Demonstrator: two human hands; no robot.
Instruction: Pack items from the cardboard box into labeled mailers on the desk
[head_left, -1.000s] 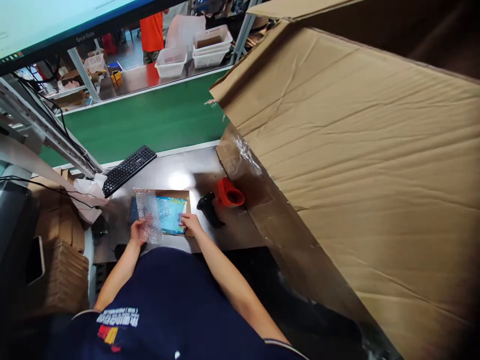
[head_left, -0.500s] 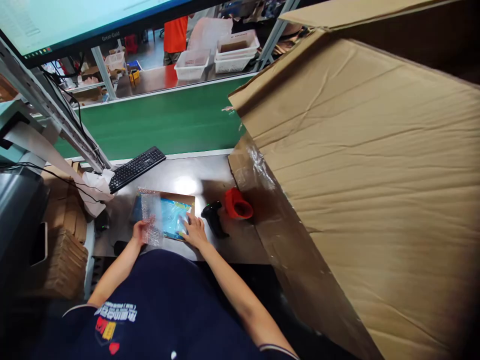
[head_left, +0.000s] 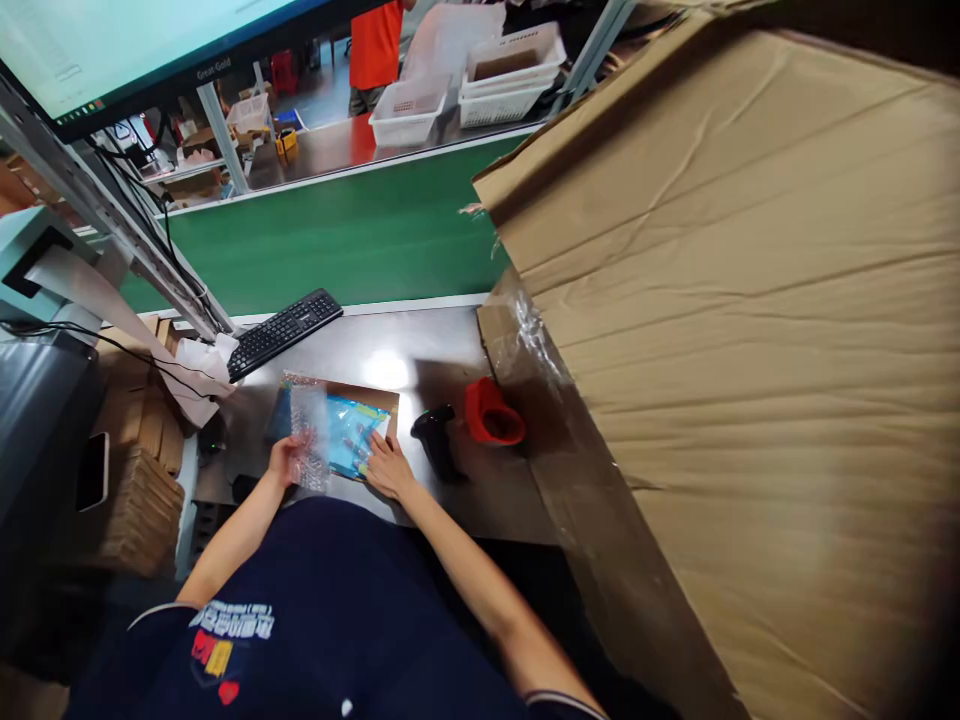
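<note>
steel workbench (head_left: 420,350), black keyboard (head_left: 285,333), black barcode scanner (head_left: 436,442), red object (head_left: 493,414), brown cardboard sheet (head_left: 367,395)

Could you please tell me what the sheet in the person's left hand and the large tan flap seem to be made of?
The bubble wrap in the left hand looks like clear plastic: glossy, translucent, with small air cells. The flap looks like cardboard: matte, creased tan paper.
</note>
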